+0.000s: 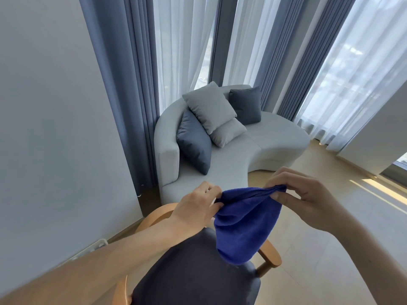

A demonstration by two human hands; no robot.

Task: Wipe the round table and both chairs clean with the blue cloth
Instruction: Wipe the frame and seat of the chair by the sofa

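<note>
Cloth: blue cloth (244,223) is hanging at lower centre of the frame, stretched between both hands above the chair (193,274).
Left hand: left hand (196,205) is pinching the cloth's left top edge.
Right hand: right hand (308,199) is pinching the right top edge, fingers curled round it.
Chair: dark seat and wooden arms are lying directly under the cloth, not touching it.
Round table: not showing in view.
Progress: cloth is being readied or refolded; no wiping is under way. Table, second chair status: cannot tell.
</note>
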